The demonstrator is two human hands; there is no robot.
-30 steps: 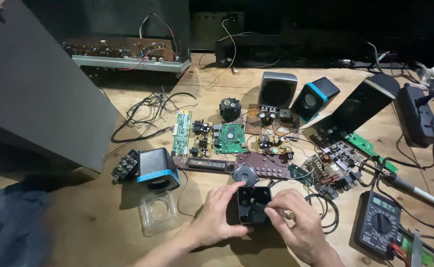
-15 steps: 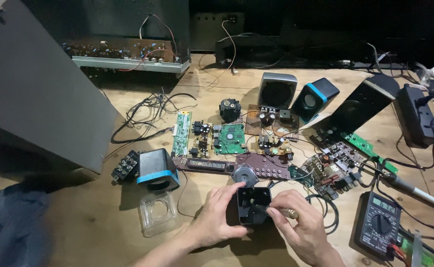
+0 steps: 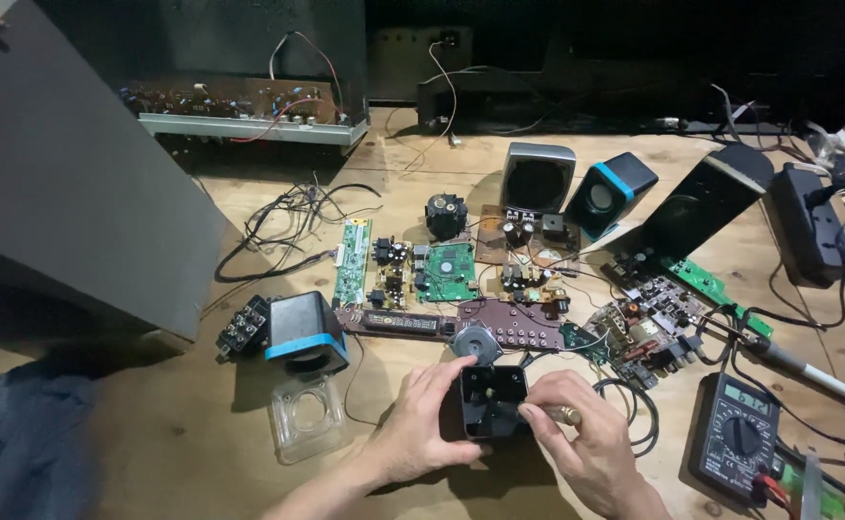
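Black speaker housing (image 3: 493, 400), small open box shape, sits near centre of the wooden table (image 3: 133, 462), held between both hands. Left hand (image 3: 421, 424) grips its left side, fingers curled together, thumb up on the top left edge. Right hand (image 3: 581, 443) on the right side, thumb and forefinger pinching the housing's right edge; a ring shows on one finger. Just far of the housing: round grey motor part (image 3: 474, 341) and a long brown circuit board (image 3: 500, 323). Left of the hands: clear plastic square cover (image 3: 307, 416), and a black speaker with blue band (image 3: 305, 332) lying tilted. Right, near edge: multimeter (image 3: 736, 438) with dial, soldering iron (image 3: 808, 371) beside it. Farther back: green circuit board (image 3: 449, 273), grey speaker (image 3: 536, 178), another blue-trimmed speaker (image 3: 610, 193), loose black wires (image 3: 288, 217). Large grey panel (image 3: 66, 173) at left.
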